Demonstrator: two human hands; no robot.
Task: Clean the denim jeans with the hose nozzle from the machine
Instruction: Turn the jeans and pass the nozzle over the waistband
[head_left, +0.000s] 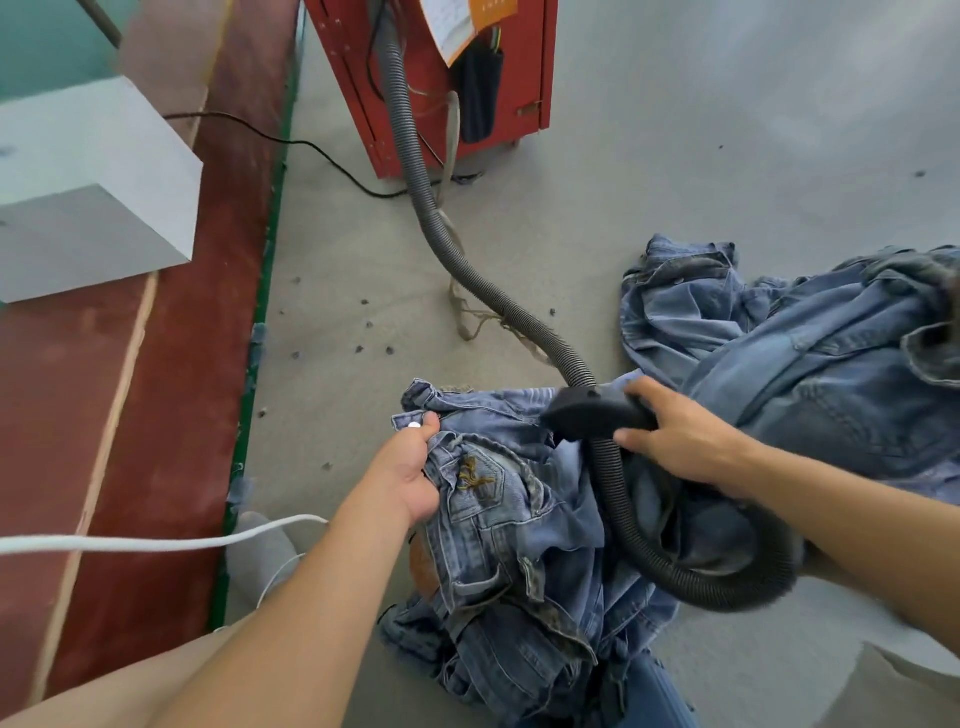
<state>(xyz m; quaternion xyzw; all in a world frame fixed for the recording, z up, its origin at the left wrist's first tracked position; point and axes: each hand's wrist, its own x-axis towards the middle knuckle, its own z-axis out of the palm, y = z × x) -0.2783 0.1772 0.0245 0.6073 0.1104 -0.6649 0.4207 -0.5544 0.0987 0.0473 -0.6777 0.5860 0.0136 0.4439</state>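
Note:
A pair of blue denim jeans (498, 525) lies bunched on the grey floor in front of me. My left hand (413, 470) grips its waistband near the metal button. My right hand (675, 439) is closed around the black hose nozzle (592, 413), whose mouth rests on the denim just right of the waistband. The grey ribbed hose (441, 228) runs from the nozzle back to the red machine (524, 67) at the top, and another length loops below my right wrist.
A pile of more blue jeans (810, 358) lies to the right. A white box (88, 187) sits on the red strip at the left. A black cable (311, 150) and a white cord (156, 543) cross the floor. Small lint bits dot the concrete.

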